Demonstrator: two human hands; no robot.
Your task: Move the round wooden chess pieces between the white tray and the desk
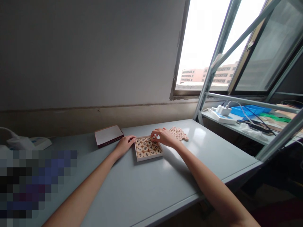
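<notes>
A shallow white box point(149, 158) of round wooden Chinese chess pieces point(145, 148) sits on the grey table, dark characters facing up in rows. At its upper left corner is my left hand point(125, 145), its fingertips gripping the rim. My right hand point(164, 136) reaches over the upper right corner, thumb and index finger pinched around a piece that the fingers mostly hide. Just beyond the right hand lies a cluster of loose pieces point(178, 133) with reddish markings, partly covered by that hand.
To the left lies the dark red box lid point(110, 143), white inside upward. White plugs and a power strip point(42, 143) stand at the far left, near a blurred-out area. At right, a metal frame post point(203, 101) rises before a shelf with a blue tray point(247, 110), chargers and cables.
</notes>
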